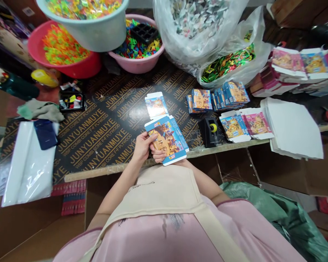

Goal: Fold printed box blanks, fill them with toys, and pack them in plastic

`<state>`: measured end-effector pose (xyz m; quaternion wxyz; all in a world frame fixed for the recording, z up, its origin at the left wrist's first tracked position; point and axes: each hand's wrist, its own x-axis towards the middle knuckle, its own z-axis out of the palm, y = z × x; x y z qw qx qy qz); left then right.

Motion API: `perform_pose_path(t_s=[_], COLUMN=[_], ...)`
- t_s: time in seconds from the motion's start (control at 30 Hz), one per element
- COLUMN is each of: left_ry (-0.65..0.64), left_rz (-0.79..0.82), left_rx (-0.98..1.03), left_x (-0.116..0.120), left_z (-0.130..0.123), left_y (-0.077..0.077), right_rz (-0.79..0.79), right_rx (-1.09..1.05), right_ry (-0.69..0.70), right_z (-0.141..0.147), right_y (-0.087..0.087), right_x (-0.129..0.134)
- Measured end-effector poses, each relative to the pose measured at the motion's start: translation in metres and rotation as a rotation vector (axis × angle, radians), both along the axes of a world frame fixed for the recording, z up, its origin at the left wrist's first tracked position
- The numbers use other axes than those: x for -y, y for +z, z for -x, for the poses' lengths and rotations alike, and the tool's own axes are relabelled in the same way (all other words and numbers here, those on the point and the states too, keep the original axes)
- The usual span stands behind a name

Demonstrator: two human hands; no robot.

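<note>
A blue printed cardboard box [169, 142] with a desert-coloured picture is held tilted above the table's front edge. My left hand [142, 145] pinches its left side between thumb and fingers. From below, my right hand [159, 154] wraps round the lower left corner; part of that hand is hidden behind the cardboard. A side panel and white flaps show along the box's right edge. Just beyond it lies a flat, unfolded carton [156, 104] with a blue-and-yellow print. A black tape dispenser [209, 131] with a yellow core stands to the right.
Stacked blue boxes [224, 97] stand behind the dispenser. Flat cartons [244, 125] and white sheets [292, 127] lie at right. Tubs of small plastic pieces [84, 29] and a plastic bag [202, 40] line the back. A phone [45, 134] rests on plastic sleeves at left.
</note>
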<state>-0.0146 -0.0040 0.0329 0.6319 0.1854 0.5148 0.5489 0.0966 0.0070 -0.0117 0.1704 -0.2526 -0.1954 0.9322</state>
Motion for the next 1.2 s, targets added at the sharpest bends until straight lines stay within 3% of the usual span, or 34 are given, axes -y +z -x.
perform_pose_path(t_s=[0.17, 0.27, 0.37, 0.47, 0.53, 0.67, 0.77, 0.83, 0.97, 1.2], left_ry=[0.13, -0.07, -0.324, -0.408, -0.347, -0.135, -0.215, -0.266, -0.152, -0.098], left_rz=[-0.039, 0.05, 0.135, 0.167, 0.171, 0.11, 0.061, 0.033, 0.013, 0.013], left_rx=[-0.021, -0.084, -0.109, -0.037, 0.068, 0.174, 0.166, 0.171, 0.16, 0.074], left_x=[-0.007, -0.012, -0.014, -0.016, -0.018, -0.01, 0.008, 0.02, 0.03, 0.031], left_z=[0.027, 0.052, 0.065, 0.063, 0.059, 0.045, 0.027, 0.014, -0.002, -0.005], left_y=[0.004, 0.016, 0.024, 0.021, 0.012, -0.01, -0.015, -0.011, -0.005, -0.009], right_rz=[-0.127, -0.279, -0.417, -0.487, -0.511, -0.548, -0.603, -0.632, -0.637, -0.591], right_rx=[0.219, 0.273, 0.322, 0.373, 0.405, 0.499, 0.558, 0.579, 0.601, 0.578], right_ry=[-0.255, -0.337, -0.249, -0.157, -0.218, -0.609, -0.753, -0.771, -0.735, -0.712], right_z=[-0.017, -0.036, -0.048, -0.048, -0.047, -0.047, -0.048, -0.048, -0.048, -0.049], right_y=[0.007, 0.021, 0.034, 0.041, 0.043, 0.043, 0.04, 0.037, 0.031, 0.028], right_x=[-0.019, -0.035, -0.04, -0.032, -0.024, -0.015, -0.012, -0.01, -0.007, -0.004])
